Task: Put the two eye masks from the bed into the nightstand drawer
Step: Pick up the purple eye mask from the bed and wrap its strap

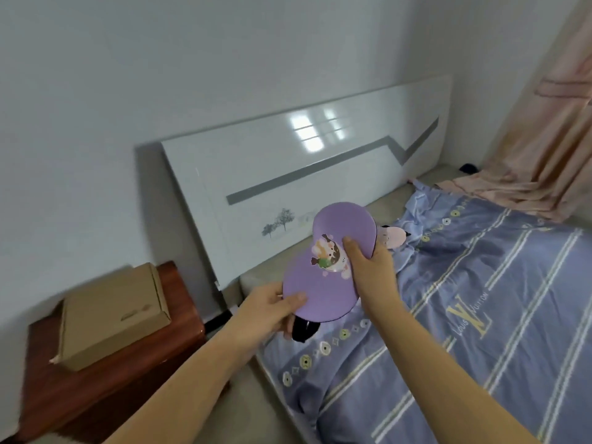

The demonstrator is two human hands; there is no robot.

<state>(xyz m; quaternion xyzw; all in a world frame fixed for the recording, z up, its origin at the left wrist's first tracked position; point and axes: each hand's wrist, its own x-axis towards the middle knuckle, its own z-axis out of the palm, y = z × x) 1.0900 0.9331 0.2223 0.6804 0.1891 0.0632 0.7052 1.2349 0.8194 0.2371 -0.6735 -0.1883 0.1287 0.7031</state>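
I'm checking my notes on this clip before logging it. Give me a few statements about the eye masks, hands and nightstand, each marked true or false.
1. Both hands hold the purple eye mask. True: the left hand grips its lower end, the right hand its middle.
2. The pink eye mask is already on the nightstand. False: it lies on the bed near the headboard.
3. A cardboard box sits on the nightstand. True.
4. The purple mask is plain. False: it bears a cartoon print.
5. A black strap hangs below the purple mask. True.
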